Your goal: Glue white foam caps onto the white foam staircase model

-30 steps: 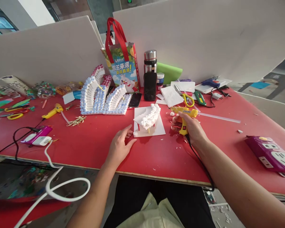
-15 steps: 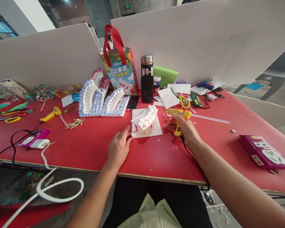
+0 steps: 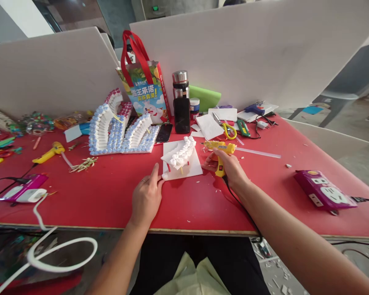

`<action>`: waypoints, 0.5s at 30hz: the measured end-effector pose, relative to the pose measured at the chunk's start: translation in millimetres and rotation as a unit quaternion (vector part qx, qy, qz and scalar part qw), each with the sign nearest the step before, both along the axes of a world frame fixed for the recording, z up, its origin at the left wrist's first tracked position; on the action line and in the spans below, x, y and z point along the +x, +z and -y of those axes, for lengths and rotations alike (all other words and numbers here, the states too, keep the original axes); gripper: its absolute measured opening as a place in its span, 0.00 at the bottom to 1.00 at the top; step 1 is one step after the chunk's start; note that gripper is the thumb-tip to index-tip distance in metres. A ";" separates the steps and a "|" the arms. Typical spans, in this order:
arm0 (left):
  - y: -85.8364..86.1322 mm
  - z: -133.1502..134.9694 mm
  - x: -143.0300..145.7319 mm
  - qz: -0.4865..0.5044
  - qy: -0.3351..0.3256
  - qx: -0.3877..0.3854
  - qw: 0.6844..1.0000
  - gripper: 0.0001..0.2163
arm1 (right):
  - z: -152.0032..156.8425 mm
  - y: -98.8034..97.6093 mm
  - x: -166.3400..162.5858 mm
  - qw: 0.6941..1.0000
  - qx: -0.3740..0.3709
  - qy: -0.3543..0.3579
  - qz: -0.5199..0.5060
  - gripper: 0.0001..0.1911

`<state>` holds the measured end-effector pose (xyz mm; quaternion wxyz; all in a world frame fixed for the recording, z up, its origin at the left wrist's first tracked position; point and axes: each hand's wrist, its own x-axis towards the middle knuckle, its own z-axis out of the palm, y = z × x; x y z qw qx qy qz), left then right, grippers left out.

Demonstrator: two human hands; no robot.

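In front of me a small white model point(image 3: 183, 153), topped with white rosettes, stands on red and yellow sticks over a white foam sheet point(image 3: 190, 170). My left hand point(image 3: 147, 196) rests at the sheet's near left corner, fingers stretched out, the tips touching or very close to its edge. My right hand point(image 3: 229, 168) is closed around a yellow hot glue gun point(image 3: 221, 157), whose nozzle points left, towards the model. Some right-hand fingers reach down near the sheet's right edge.
Blue-and-white stepped models point(image 3: 119, 133) stand at back left, beside a gift bag point(image 3: 147, 94) and steel flask point(image 3: 180, 88). A second yellow glue gun point(image 3: 49, 153) lies left. Yellow-handled scissors point(image 3: 229, 131) lie behind my right hand. Purple power strips point(image 3: 322, 190) sit at both sides.
The whole view has shifted, so things appear farther left. Both hands keep about the same places beside the sheet, and the glue gun stays in my right hand.
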<state>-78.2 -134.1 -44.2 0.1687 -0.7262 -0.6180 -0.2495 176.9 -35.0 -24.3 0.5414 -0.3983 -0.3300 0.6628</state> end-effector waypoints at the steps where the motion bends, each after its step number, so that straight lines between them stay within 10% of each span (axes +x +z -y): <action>1: 0.5 -0.9 -0.6 0.003 -0.002 0.007 1.000 0.25 | 0.5 -1.0 -0.7 1.000 0.001 0.000 -0.004 0.15; 9: 10.2 22.8 6.3 0.033 0.011 0.060 0.998 0.15 | -8.7 42.0 25.0 0.995 0.073 -0.070 0.016 0.16; 15: 28.6 12.7 68.0 0.111 -0.191 0.011 0.975 0.08 | -37.7 54.3 44.9 0.983 0.138 -0.117 0.018 0.15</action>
